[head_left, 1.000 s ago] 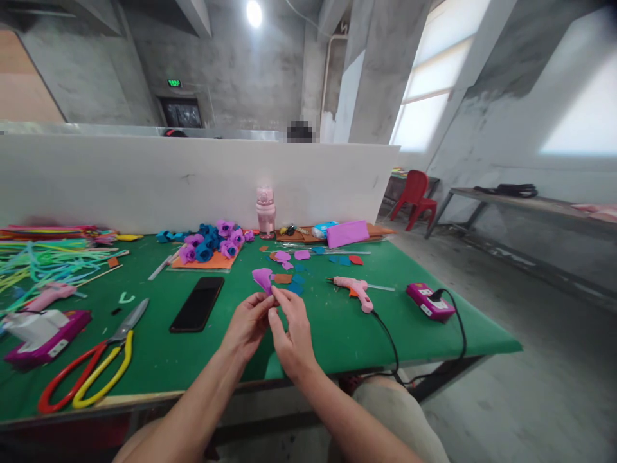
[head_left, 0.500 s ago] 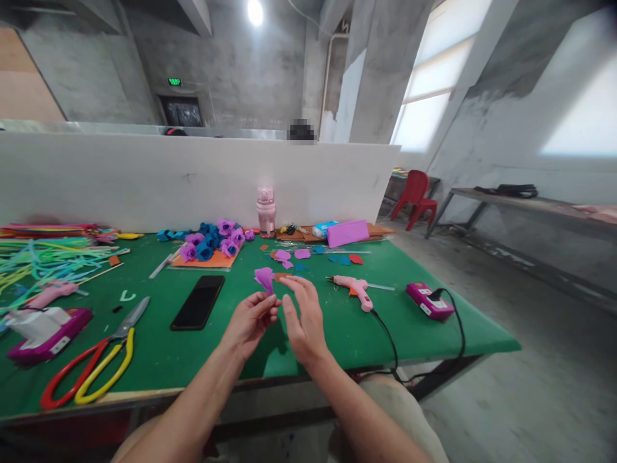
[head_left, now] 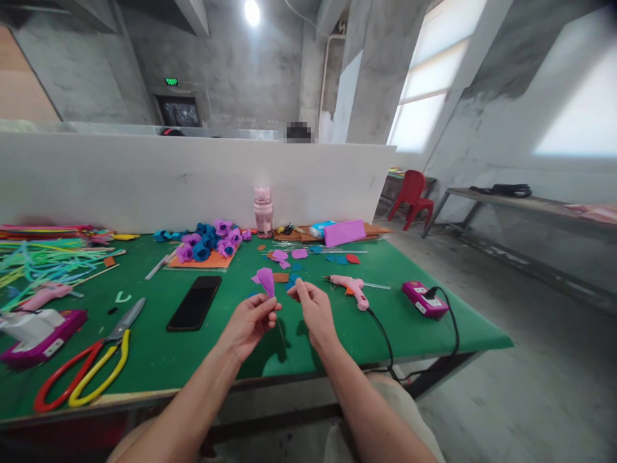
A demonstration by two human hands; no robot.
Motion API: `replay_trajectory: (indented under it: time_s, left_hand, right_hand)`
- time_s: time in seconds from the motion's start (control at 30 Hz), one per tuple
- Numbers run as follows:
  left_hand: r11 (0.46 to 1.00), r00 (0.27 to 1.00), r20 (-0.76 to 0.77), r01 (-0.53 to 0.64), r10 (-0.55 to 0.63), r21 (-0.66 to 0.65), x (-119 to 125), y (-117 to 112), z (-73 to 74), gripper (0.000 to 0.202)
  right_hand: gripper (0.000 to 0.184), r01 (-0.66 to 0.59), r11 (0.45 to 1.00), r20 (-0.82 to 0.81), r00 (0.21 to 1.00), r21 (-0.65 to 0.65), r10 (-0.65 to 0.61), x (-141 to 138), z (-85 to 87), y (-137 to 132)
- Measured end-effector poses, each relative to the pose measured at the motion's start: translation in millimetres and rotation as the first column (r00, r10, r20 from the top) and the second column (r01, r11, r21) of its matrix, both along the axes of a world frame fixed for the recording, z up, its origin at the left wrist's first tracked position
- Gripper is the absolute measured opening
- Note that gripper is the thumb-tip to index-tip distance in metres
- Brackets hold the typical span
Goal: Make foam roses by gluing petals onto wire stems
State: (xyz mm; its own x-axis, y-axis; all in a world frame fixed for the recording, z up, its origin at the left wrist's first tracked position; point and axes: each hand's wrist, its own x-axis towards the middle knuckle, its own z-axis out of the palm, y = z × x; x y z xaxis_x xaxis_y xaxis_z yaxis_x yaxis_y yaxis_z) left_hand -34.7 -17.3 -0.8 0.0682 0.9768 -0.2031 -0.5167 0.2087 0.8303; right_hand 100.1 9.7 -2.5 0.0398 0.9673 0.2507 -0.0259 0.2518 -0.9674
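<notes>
My left hand (head_left: 254,317) pinches the narrow base of a purple crepe paper flower (head_left: 265,281), which fans out upward. A thin strand hangs below those fingers. My right hand (head_left: 315,312) is held apart from the flower, its thumb and fingertips pressed together; what they hold, if anything, I cannot make out. Blue paper pieces (head_left: 292,281) show right by its fingertips. A brown paper piece (head_left: 280,278) lies behind the flower. Further back are loose purple paper petals (head_left: 299,254). Right of my right hand lies a pink glue gun (head_left: 351,286).
Scissors (head_left: 118,334) and a phone (head_left: 194,303) lie on the left. Behind them are finished purple and blue paper flowers (head_left: 205,243). A pink bottle (head_left: 263,212) stands against the white partition (head_left: 193,180). A corded power strip (head_left: 424,299) sits near the right edge.
My right hand has moved away from the flower to the right, and its outstretched fingers have closed into a pinch. The flower stays in my left hand. The view has shifted slightly.
</notes>
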Motion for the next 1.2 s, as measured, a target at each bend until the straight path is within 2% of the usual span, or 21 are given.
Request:
replay_trajectory:
  time_s: [0.1, 0.17, 0.3, 0.63, 0.93, 1.1, 1.2]
  left_hand:
    - [0.998, 0.999, -0.038, -0.002, 0.004, 0.060, 4, -2, 1.1, 0.023]
    - [0.996, 0.999, -0.044, -0.011, 0.015, 0.094, 7, -3, 1.5, 0.024]
    - [0.994, 0.997, -0.075, -0.010, 0.018, 0.109, 12, -5, 1.4, 0.025]
    - [0.993, 0.994, -0.106, 0.016, -0.003, 0.117, 12, -7, 1.9, 0.023]
    - [0.990, 0.993, -0.090, 0.087, -0.077, 0.114, 10, -7, 1.2, 0.023]
    - [0.997, 0.997, -0.062, 0.059, -0.056, 0.056, 5, -5, 5.3, 0.021]
    - [0.999, 0.998, -0.060, 0.021, -0.019, 0.034, 1, -3, 5.5, 0.022]
  right_hand:
    - [0.028, -0.066, 0.996, 0.155, 0.986, 0.063, 0.055, -4, 5.5, -7]
    - [0.030, -0.074, 0.994, 0.250, 0.967, 0.086, 0.050, -7, 7.4, -12]
    - [0.029, -0.067, 0.995, 0.299, 0.953, 0.077, 0.041, -13, 7.5, -16]
    - [0.016, -0.063, 0.995, 0.218, 0.975, 0.080, 0.045, -8, 9.5, -14]
    - [0.018, -0.159, 0.987, 0.103, 0.982, 0.011, 0.157, -5, 7.0, -11]
    - [0.030, -0.240, 0.970, -0.087, 0.968, -0.045, 0.236, 3, 13.2, -8]
    - [0.029, -0.203, 0.977, -0.199, 0.962, -0.064, 0.187, 8, 11.7, -3]
